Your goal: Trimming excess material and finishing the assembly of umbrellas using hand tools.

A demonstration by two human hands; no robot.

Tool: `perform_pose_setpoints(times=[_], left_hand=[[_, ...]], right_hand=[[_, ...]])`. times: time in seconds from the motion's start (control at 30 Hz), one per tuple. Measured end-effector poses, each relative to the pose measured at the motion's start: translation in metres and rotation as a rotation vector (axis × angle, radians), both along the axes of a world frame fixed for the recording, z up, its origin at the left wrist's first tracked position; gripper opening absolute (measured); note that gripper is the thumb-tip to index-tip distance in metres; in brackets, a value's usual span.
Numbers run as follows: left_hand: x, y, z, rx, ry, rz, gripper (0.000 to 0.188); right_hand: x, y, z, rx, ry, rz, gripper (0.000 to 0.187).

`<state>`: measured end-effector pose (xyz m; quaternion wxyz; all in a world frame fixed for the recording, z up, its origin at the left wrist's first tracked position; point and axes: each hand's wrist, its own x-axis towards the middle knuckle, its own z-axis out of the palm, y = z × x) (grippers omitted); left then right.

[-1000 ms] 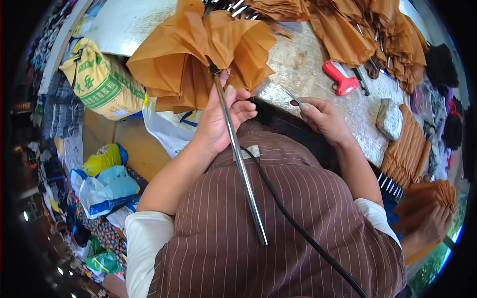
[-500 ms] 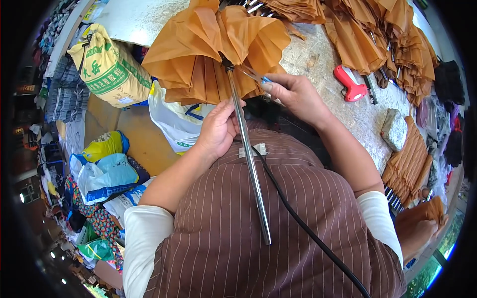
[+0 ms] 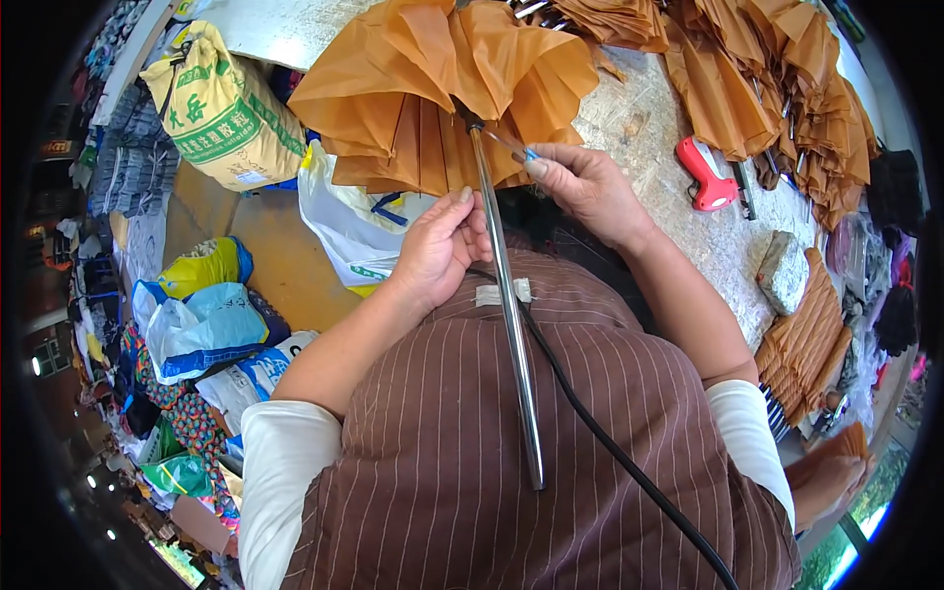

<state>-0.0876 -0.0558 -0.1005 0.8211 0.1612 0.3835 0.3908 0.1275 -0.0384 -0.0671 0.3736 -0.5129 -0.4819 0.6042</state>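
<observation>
Left hand (image 3: 440,246): curled beside metal shaft (image 3: 513,329); grip couldn't be told;
Right hand (image 3: 590,192): pinched thin tool (image 3: 529,153) near orange canopy (image 3: 433,74)

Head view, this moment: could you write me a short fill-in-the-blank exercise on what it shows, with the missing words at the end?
1. The thin tool is held in the person's ____ hand.
2. The pleated fabric at the upper end of the silver shaft is coloured ____.
3. The cord that runs over the striped apron is ____.
4. The yellow sack stands on the person's ____ side.

Missing words: right; orange-brown; black; left.
</observation>
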Motion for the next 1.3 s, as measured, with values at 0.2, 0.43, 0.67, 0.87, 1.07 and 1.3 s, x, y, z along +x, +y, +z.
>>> perform_pose_setpoints(times=[0.2, 0.43, 0.67, 0.87, 1.07, 1.3], left_hand=[[0.002, 0.005, 0.013, 0.059, 0.035, 0.049, 0.018], [0.003, 0.026, 0.066, 0.261, 0.115, 0.107, 0.016], [0.007, 0.035, 0.065, 0.238, 0.077, 0.144, 0.016], [0.006, 0.037, 0.060, 0.246, 0.111, 0.191, 0.013], [0.009, 0.036, 0.057, 0.251, 0.148, 0.227, 0.010], [0.008, 0.034, 0.055, 0.253, 0.207, 0.261, 0.010]], right_hand=[[0.014, 0.009, 0.002, 0.000, 0.121, 0.048, 0.030], [0.016, 0.001, 0.032, 0.026, -0.084, 0.136, 0.032], [0.007, 0.002, 0.039, 0.047, -0.128, 0.130, 0.034], [-0.001, 0.005, 0.032, 0.112, -0.185, 0.109, 0.034], [-0.016, 0.019, 0.032, 0.184, -0.257, 0.138, 0.033], [-0.021, 0.031, 0.031, 0.168, -0.272, 0.160, 0.032]])
